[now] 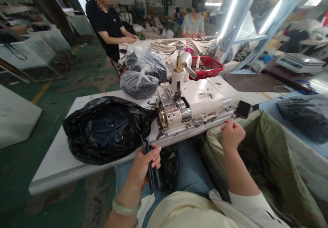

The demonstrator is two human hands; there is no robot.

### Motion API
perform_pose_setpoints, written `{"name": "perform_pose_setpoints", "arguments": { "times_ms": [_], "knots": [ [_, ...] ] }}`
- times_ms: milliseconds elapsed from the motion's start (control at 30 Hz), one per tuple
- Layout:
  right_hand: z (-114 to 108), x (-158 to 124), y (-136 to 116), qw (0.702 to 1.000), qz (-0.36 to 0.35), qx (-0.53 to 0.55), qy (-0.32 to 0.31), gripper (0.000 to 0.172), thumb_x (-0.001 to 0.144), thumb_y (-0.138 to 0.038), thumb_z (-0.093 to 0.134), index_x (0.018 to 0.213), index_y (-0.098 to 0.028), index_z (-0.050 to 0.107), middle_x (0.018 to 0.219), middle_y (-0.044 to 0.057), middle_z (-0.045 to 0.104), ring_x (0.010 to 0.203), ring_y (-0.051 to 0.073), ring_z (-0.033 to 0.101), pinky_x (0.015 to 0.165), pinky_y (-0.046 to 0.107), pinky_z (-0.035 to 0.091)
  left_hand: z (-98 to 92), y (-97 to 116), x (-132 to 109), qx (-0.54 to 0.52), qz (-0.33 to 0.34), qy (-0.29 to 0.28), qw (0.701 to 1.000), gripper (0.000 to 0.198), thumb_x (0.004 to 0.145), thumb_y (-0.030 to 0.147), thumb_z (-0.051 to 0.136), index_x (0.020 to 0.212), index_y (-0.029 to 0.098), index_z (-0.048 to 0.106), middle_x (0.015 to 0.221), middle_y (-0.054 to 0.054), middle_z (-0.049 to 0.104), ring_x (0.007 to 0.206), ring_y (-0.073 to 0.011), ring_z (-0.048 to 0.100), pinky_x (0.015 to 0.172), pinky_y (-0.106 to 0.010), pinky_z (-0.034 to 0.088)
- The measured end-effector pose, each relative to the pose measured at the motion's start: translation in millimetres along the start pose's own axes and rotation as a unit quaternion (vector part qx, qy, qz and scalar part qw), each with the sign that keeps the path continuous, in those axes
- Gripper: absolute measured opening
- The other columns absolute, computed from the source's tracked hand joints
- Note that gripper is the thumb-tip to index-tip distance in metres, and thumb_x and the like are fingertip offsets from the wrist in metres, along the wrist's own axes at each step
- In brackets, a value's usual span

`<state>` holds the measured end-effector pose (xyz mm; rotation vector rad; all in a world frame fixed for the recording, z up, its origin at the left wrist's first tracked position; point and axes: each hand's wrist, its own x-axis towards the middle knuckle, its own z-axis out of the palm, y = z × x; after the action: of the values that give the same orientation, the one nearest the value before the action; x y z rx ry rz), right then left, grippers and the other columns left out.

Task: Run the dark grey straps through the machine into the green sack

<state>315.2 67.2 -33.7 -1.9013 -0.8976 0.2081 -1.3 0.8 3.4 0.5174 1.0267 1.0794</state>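
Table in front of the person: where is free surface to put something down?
The white table is bare left of the black bag. A strip lies free between machine and red basket. Crowded around the clear bags.

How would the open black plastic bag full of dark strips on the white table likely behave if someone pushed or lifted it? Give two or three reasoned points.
The black plastic bag is thin and crumpled, so it would probably sag and deform rather than slide as one piece. Its mouth gapes toward the machine, so strips could spill if it is tipped. It looks well filled, so probably fairly heavy for a soft bag.
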Motion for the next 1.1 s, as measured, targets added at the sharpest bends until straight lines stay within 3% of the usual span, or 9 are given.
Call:
{"name": "perform_pose_setpoints", "arguments": {
  "times_ms": [100, 167, 267, 300, 367, 467, 567, 800, 1100],
  "knots": [
    [-55, 15, 47, 0.966, -0.052, -0.243, 0.071, 0.057, 0.082, -0.052, 0.047, 0.100, -0.001, 0.064, 0.086, 0.028, 0.066, 0.082, 0.039, 0.061, 0.070, 0.047, 0.042, 6.5, -3, -2, 0.033, -0.024, -0.054, 0.998, 0.029, 0.064, 0.031, 0.077, 0.074, 0.018, 0.052, 0.045, 0.010, 0.039, 0.035, -0.0037, 0.033, 0.038, -0.019, 0.036],
    [-71, 11, 47, 0.964, -0.092, -0.241, 0.069, 0.063, 0.080, -0.053, 0.053, 0.112, 0.001, 0.061, 0.103, 0.031, 0.063, 0.096, 0.042, 0.059, 0.079, 0.051, 0.042, 13.0, -8, -2, 0.064, -0.046, -0.103, 0.992, 0.027, 0.066, 0.031, 0.075, 0.071, 0.018, 0.052, 0.043, 0.009, 0.039, 0.034, -0.0043, 0.033, 0.038, -0.020, 0.036],
    [-58, -20, 3, 0.986, -0.074, -0.007, -0.147, 0.050, 0.081, -0.054, 0.055, 0.103, -0.012, 0.068, 0.101, 0.018, 0.068, 0.094, 0.032, 0.062, 0.083, 0.044, 0.046, 25.5, -18, -1, 0.103, -0.074, -0.179, 0.976, 0.023, 0.069, 0.030, 0.073, 0.071, 0.017, 0.054, 0.041, 0.008, 0.042, 0.035, -0.0056, 0.035, 0.038, -0.021, 0.037],
    [-46, -36, -17, 0.954, -0.049, 0.099, -0.279, 0.046, 0.080, -0.054, 0.057, 0.102, -0.016, 0.070, 0.101, 0.014, 0.069, 0.094, 0.028, 0.063, 0.084, 0.041, 0.047, 29.7, -22, -2, 0.110, -0.083, -0.199, 0.970, 0.022, 0.069, 0.029, 0.072, 0.072, 0.017, 0.054, 0.041, 0.008, 0.042, 0.035, -0.0059, 0.035, 0.039, -0.021, 0.038],
    [-19, -68, -52, 0.830, -0.007, 0.252, -0.497, 0.042, 0.079, -0.053, 0.062, 0.106, -0.020, 0.070, 0.104, 0.010, 0.069, 0.094, 0.024, 0.063, 0.085, 0.039, 0.048, 36.2, -27, -5, 0.119, -0.098, -0.219, 0.963, 0.021, 0.069, 0.027, 0.072, 0.074, 0.017, 0.054, 0.040, 0.008, 0.042, 0.034, -0.0063, 0.035, 0.038, -0.021, 0.038],
    [15, -109, -82, 0.699, 0.013, 0.306, -0.647, 0.034, 0.079, -0.049, 0.064, 0.093, -0.019, 0.075, 0.087, 0.007, 0.072, 0.083, 0.021, 0.064, 0.078, 0.035, 0.050, 37.4, -32, -12, 0.128, -0.107, -0.195, 0.967, 0.021, 0.069, 0.024, 0.071, 0.075, 0.018, 0.052, 0.040, 0.008, 0.041, 0.033, -0.0068, 0.035, 0.037, -0.021, 0.037],
    [35, -132, -87, 0.692, 0.067, 0.339, -0.634, 0.031, 0.080, -0.046, 0.064, 0.076, -0.017, 0.076, 0.075, 0.006, 0.071, 0.068, 0.017, 0.063, 0.066, 0.029, 0.049, 27.9, -31, -16, 0.109, -0.112, -0.170, 0.973, 0.022, 0.069, 0.025, 0.071, 0.075, 0.017, 0.052, 0.042, 0.008, 0.042, 0.034, -0.0065, 0.035, 0.037, -0.021, 0.038],
    [50, -118, -83, 0.755, 0.219, 0.458, -0.415, 0.021, 0.070, -0.039, 0.075, 0.066, -0.018, 0.072, 0.069, 0.003, 0.070, 0.068, 0.013, 0.060, 0.065, 0.024, 0.045, -0.8, -23, -15, 0.071, -0.137, -0.140, 0.978, 0.024, 0.068, 0.029, 0.074, 0.076, 0.017, 0.055, 0.048, 0.007, 0.043, 0.037, -0.0046, 0.034, 0.038, -0.019, 0.038],
    [40, -114, -78, 0.600, 0.221, 0.571, -0.515, 0.019, 0.072, -0.028, 0.076, 0.070, -0.021, 0.059, 0.084, -0.001, 0.059, 0.095, 0.015, 0.057, 0.071, 0.022, 0.048, 11.8, -13, -10, -0.019, -0.192, -0.191, 0.962, 0.032, 0.075, 0.038, 0.070, 0.087, 0.009, 0.066, 0.048, 0.009, 0.033, 0.036, -0.0007, 0.024, 0.036, -0.014, 0.028]
  ]
}}
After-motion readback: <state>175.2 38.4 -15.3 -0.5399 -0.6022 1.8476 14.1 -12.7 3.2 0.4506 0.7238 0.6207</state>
